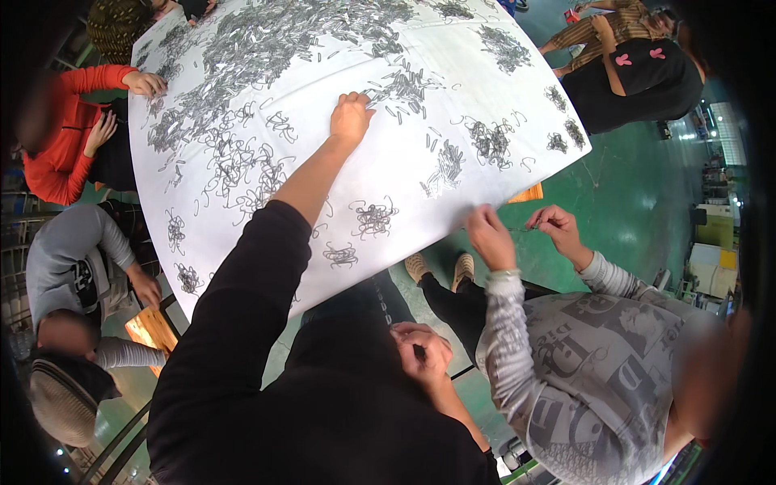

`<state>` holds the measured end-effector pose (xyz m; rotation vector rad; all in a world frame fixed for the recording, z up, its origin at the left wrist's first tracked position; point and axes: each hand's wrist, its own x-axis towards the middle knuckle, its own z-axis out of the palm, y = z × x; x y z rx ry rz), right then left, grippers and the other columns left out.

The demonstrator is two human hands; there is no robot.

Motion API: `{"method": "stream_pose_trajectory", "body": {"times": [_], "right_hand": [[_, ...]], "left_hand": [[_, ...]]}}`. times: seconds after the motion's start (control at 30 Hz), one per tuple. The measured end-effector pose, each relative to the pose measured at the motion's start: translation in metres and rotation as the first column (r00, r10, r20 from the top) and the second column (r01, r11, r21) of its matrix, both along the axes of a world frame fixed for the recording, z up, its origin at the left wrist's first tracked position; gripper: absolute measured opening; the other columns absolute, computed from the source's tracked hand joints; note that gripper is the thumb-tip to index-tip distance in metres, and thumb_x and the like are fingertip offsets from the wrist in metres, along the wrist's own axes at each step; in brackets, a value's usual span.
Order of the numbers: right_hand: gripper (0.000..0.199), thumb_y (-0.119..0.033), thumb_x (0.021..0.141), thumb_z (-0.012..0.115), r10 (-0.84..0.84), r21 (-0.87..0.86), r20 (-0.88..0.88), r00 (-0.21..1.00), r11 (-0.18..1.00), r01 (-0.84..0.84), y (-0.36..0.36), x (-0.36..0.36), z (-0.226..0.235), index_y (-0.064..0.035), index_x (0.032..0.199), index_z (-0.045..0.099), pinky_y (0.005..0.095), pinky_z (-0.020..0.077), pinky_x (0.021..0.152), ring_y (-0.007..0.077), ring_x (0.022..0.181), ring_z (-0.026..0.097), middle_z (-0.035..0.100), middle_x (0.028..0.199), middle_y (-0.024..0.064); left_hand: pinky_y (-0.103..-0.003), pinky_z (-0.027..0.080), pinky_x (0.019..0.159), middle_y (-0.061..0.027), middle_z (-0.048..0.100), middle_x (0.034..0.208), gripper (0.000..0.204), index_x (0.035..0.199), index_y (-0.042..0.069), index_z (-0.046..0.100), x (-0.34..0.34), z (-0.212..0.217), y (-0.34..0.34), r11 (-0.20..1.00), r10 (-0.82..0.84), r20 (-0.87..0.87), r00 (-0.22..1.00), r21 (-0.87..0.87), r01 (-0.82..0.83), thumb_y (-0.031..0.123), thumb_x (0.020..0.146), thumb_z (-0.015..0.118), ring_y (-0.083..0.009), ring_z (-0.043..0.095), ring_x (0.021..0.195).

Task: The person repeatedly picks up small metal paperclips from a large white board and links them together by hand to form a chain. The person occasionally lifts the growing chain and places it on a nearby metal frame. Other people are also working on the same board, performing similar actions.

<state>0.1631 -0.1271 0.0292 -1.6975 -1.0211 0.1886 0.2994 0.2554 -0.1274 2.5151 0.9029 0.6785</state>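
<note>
My left hand (352, 119) reaches far out over the white-covered table (307, 149). Its fingers are curled down at the edge of a loose heap of small metal strips (404, 90); whatever they pinch is too small to name. Close to my body, below the table's near edge, my right hand (422, 352) is closed, and its fingers hide what is in it. Between me and my left hand lie small piles of bent wire hooks (374, 218) and thin wire pieces (339, 255). A larger tangle of wire hooks (234, 166) spreads left of my forearm.
A broad heap of metal pieces (299, 36) covers the far side. More hooks (491, 144) and strips (444, 167) lie to the right. At my right, a co-worker in a grey patterned top (582, 364) handles something small. Others sit around, including one in red (69, 137).
</note>
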Motion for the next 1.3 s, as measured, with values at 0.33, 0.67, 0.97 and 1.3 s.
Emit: {"method": "stream_pose_trajectory", "body": {"times": [0.33, 0.67, 0.97, 1.3], "right_hand": [[0.016, 0.007, 0.079, 0.066, 0.043, -0.017, -0.062, 0.997, 0.999, -0.044, 0.008, -0.001, -0.006, -0.0020, 0.081, 0.053, 0.0313, 0.0547, 0.060, 0.0248, 0.070, 0.068, 0.068, 0.081, 0.0138], [0.020, 0.005, 0.077, 0.071, -0.184, 0.027, -0.093, 0.979, 0.982, 0.187, 0.016, -0.035, -0.014, -0.0040, 0.082, 0.054, 0.0265, 0.0528, 0.064, 0.0179, 0.073, 0.068, 0.069, 0.081, 0.0108], [0.018, 0.005, 0.078, 0.070, -0.149, 0.077, -0.120, 0.982, 0.984, 0.158, 0.036, -0.074, -0.013, -0.0026, 0.083, 0.054, 0.0254, 0.0546, 0.065, 0.0142, 0.071, 0.068, 0.069, 0.083, 0.0108], [0.016, 0.001, 0.081, 0.069, -0.077, -0.047, 0.111, 0.991, 0.995, 0.083, 0.046, -0.084, -0.021, -0.0043, 0.087, 0.055, 0.0281, 0.0538, 0.061, 0.0193, 0.068, 0.067, 0.068, 0.084, 0.0106]], "left_hand": [[-0.036, 0.054, 0.071, -0.0156, 0.065, 0.097, 0.016, 0.101, 0.000, 0.061, -0.046, 0.015, -0.012, 0.935, 0.067, -0.005, 0.998, -0.348, -0.064, 0.001, 0.088, 0.053, -0.0285, 0.064, 0.084], [-0.026, 0.051, 0.071, -0.0062, 0.066, 0.093, 0.020, 0.107, 0.002, 0.064, -0.228, 0.118, -0.139, 0.215, 0.077, 0.418, 0.905, -0.894, 0.394, 0.011, 0.090, 0.063, -0.0137, 0.064, 0.084], [-0.024, 0.051, 0.071, -0.0026, 0.070, 0.081, 0.013, 0.090, 0.002, 0.071, -0.287, 0.160, -0.207, 0.358, 0.021, 0.345, 0.938, -0.879, 0.316, 0.014, 0.085, 0.069, -0.0081, 0.064, 0.076], [-0.031, 0.048, 0.080, -0.0060, 0.064, 0.103, 0.012, 0.091, 0.009, 0.072, -0.313, 0.157, -0.219, 0.776, -0.048, 0.411, 0.910, -0.558, 0.293, 0.006, 0.080, 0.069, -0.0186, 0.061, 0.095]]}}
